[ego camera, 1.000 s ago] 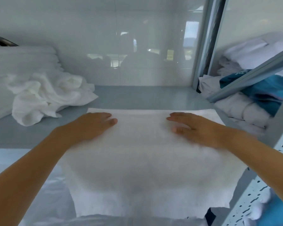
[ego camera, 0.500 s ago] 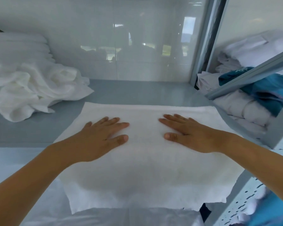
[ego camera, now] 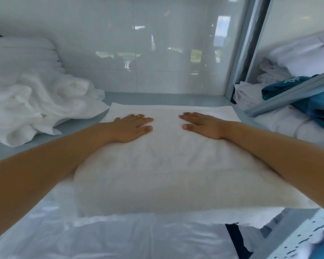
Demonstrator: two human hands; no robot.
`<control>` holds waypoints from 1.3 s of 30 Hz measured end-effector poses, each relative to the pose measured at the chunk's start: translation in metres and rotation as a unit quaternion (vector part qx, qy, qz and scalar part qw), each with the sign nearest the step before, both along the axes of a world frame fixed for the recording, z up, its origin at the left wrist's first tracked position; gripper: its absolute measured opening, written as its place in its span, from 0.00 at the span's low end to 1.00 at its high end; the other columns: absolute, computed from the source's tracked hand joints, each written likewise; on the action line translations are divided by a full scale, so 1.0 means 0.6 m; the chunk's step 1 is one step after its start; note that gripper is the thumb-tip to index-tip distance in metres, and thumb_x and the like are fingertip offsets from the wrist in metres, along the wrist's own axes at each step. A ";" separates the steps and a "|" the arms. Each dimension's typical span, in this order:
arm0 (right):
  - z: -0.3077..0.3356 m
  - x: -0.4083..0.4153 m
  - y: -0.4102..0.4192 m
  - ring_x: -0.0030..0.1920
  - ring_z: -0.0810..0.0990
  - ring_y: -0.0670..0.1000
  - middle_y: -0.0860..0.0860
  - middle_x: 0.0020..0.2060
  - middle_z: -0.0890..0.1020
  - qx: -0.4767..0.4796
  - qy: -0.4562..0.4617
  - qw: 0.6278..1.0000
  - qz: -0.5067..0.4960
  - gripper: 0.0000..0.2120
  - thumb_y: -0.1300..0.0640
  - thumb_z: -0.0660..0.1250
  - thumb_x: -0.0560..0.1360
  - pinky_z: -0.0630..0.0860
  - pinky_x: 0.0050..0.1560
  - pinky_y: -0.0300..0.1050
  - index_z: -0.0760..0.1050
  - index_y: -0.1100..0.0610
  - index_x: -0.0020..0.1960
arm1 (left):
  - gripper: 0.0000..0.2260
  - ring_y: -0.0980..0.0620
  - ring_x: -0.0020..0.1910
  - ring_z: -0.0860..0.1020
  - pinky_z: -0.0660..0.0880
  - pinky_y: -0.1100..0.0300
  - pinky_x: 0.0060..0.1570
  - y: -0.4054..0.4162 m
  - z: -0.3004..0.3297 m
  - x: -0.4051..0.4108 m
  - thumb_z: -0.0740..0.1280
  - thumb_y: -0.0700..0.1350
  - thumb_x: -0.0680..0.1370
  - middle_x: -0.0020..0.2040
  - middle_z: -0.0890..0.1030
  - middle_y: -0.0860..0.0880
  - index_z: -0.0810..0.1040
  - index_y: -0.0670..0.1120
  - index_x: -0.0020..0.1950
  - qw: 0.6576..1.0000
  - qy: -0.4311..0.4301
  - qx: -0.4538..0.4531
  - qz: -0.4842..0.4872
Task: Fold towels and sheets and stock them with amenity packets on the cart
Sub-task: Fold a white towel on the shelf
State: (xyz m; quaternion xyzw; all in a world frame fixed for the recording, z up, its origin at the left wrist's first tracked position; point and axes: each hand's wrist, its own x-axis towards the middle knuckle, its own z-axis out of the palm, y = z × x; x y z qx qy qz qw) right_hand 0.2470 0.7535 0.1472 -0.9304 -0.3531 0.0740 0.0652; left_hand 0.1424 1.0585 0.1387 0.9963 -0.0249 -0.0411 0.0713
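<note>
**Both palms flat on the spread towel**

The white towel (ego camera: 168,165) lies flat on the grey shelf (ego camera: 157,99), its long axis running near to far, the near edge hanging over the front. The left hand (ego camera: 131,128) and right hand (ego camera: 204,125) rest on its far half, fingers straight and pointing inward (neither grips anything). A crumpled white cloth (ego camera: 37,105) sits far left beside a folded stack (ego camera: 21,55); glossy wall tiles (ego camera: 157,53) stand behind, and teal and white linen (ego camera: 307,101) fills the right. Since half a second ago, both hands have slid toward the far edge.
</note>
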 end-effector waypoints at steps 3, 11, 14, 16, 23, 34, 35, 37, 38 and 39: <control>0.000 0.022 0.008 0.82 0.46 0.46 0.40 0.82 0.50 0.008 -0.004 1.000 -0.004 0.35 0.27 0.47 0.78 0.44 0.82 0.53 0.49 0.38 0.82 | 0.29 0.50 0.83 0.48 0.47 0.39 0.78 0.006 -0.001 0.023 0.45 0.71 0.80 0.84 0.50 0.57 0.50 0.67 0.81 1.000 -0.009 -0.004 -0.001; 0.021 -0.059 -0.016 0.81 0.51 0.44 0.41 0.81 0.56 0.052 -0.017 0.998 -0.024 0.32 0.32 0.54 0.81 0.45 0.81 0.46 0.57 0.42 0.82 | 0.28 0.51 0.81 0.57 0.55 0.48 0.78 -0.028 0.031 -0.044 0.52 0.67 0.82 0.82 0.59 0.56 0.59 0.61 0.81 0.996 -0.084 0.001 -0.018; 0.019 -0.152 -0.060 0.78 0.50 0.34 0.32 0.79 0.57 0.098 0.026 0.994 0.028 0.34 0.27 0.55 0.76 0.45 0.78 0.38 0.58 0.35 0.80 | 0.31 0.63 0.77 0.59 0.53 0.64 0.72 -0.062 0.024 -0.155 0.48 0.76 0.77 0.79 0.61 0.65 0.60 0.67 0.78 0.986 -0.106 -0.089 -0.090; 0.015 -0.203 -0.086 0.76 0.47 0.28 0.27 0.77 0.54 0.090 0.036 0.994 0.050 0.33 0.25 0.53 0.76 0.42 0.74 0.31 0.55 0.32 0.79 | 0.33 0.67 0.77 0.53 0.49 0.63 0.73 -0.078 0.013 -0.215 0.44 0.79 0.74 0.78 0.55 0.69 0.53 0.72 0.78 0.989 -0.048 -0.096 -0.104; -0.010 -0.220 -0.097 0.79 0.41 0.34 0.31 0.80 0.47 0.042 0.025 0.998 0.042 0.29 0.30 0.48 0.81 0.40 0.80 0.44 0.47 0.32 0.80 | 0.31 0.59 0.81 0.42 0.42 0.48 0.79 -0.082 0.002 -0.197 0.43 0.73 0.76 0.82 0.44 0.64 0.46 0.70 0.80 0.994 0.020 -0.027 -0.102; 0.010 -0.072 -0.055 0.82 0.49 0.44 0.42 0.82 0.53 0.016 -0.012 1.000 -0.003 0.30 0.34 0.49 0.83 0.44 0.81 0.47 0.53 0.41 0.82 | 0.30 0.55 0.82 0.49 0.46 0.48 0.80 -0.064 0.017 -0.041 0.47 0.70 0.81 0.83 0.51 0.57 0.52 0.63 0.82 0.997 0.002 -0.011 -0.077; 0.015 -0.071 -0.052 0.82 0.50 0.45 0.43 0.82 0.54 0.005 -0.027 1.000 -0.014 0.30 0.35 0.50 0.83 0.46 0.81 0.49 0.54 0.43 0.83 | 0.30 0.54 0.82 0.50 0.47 0.46 0.80 -0.064 0.021 -0.037 0.49 0.69 0.81 0.83 0.52 0.57 0.53 0.63 0.82 0.998 -0.003 -0.004 -0.068; 0.023 -0.082 -0.050 0.81 0.53 0.46 0.45 0.82 0.56 0.006 -0.057 0.998 -0.022 0.30 0.37 0.53 0.84 0.49 0.81 0.50 0.57 0.46 0.82 | 0.28 0.53 0.81 0.54 0.50 0.45 0.80 -0.068 0.026 -0.039 0.53 0.67 0.82 0.82 0.56 0.56 0.59 0.61 0.81 0.997 -0.037 -0.005 -0.065; 0.024 -0.096 -0.051 0.81 0.56 0.47 0.45 0.81 0.59 0.031 -0.055 0.998 -0.017 0.29 0.37 0.56 0.83 0.52 0.81 0.49 0.60 0.46 0.81 | 0.26 0.54 0.80 0.58 0.53 0.49 0.79 -0.073 0.026 -0.048 0.56 0.66 0.82 0.81 0.60 0.56 0.63 0.61 0.79 0.994 -0.066 -0.025 -0.083; 0.021 -0.113 -0.053 0.79 0.60 0.46 0.44 0.80 0.62 0.066 -0.041 0.997 -0.006 0.29 0.37 0.59 0.82 0.55 0.80 0.48 0.64 0.45 0.80 | 0.24 0.56 0.78 0.62 0.56 0.55 0.77 -0.081 0.026 -0.062 0.60 0.65 0.81 0.80 0.64 0.57 0.67 0.62 0.77 0.987 -0.098 -0.055 -0.113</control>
